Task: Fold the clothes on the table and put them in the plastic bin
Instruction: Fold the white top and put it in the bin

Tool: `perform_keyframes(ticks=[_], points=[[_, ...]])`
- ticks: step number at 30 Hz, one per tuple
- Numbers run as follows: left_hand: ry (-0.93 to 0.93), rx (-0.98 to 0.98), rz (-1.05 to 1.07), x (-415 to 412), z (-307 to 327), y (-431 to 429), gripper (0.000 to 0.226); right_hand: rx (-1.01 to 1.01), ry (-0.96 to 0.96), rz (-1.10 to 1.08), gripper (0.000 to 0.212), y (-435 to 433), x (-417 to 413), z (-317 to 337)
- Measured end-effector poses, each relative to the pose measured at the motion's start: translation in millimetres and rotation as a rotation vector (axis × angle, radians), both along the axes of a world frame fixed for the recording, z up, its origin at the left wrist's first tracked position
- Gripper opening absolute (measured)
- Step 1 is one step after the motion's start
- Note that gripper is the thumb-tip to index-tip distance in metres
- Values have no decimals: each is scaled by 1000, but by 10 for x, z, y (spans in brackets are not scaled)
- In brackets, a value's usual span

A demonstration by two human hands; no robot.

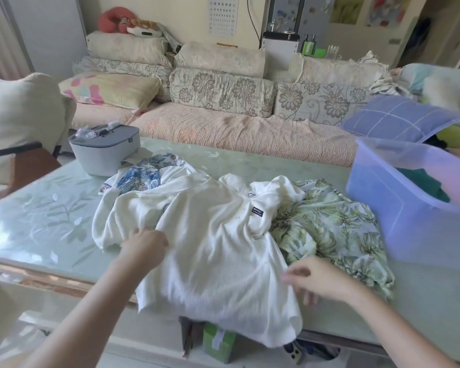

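Head camera looks down with us at a white shirt [218, 235] spread front-up in the middle of the table [51, 216], collar away from us and hem hanging over the near edge. Our left hand [144, 248] grips a fold of the shirt at its left side, just below the sleeve, fingers curled into the fabric. Our right hand [322, 280] sits at the shirt's right edge with fingers bent; its fingertips meet the cloth, but they are blurred and we cannot tell whether they pinch it. A small dark label shows on the shirt's chest. Under the shirt's right side lies a green leaf-print garment [335, 235], crumpled and reaching toward the table's right end. Behind the left sleeve, partly covered by it, lies a blue-patterned garment [141, 176]. At the right end of the table stands the translucent plastic bin [409, 216], just beside the leaf-print garment, with dark green cloth [425, 181] inside it. A grey lidded container [104, 152] stands at the far left corner. Beyond the table runs a sofa [223, 102] with flowered cushions, and a blue checked pillow [398, 118] lies behind the bin.
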State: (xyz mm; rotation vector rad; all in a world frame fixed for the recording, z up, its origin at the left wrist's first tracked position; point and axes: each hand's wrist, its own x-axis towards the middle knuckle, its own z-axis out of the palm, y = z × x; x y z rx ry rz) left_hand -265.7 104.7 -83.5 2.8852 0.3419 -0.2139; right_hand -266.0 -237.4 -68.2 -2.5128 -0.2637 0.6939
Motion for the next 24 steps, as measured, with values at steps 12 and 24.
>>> perform_keyframes(ticks=[12,24], points=[[-254,-268,-327,748,95,-936,33,573,-106,-512,41,225,1070,-209],[-187,-190,-202,1871,-95,-1812,29,836,-62,-505,53,197,1421,-445]])
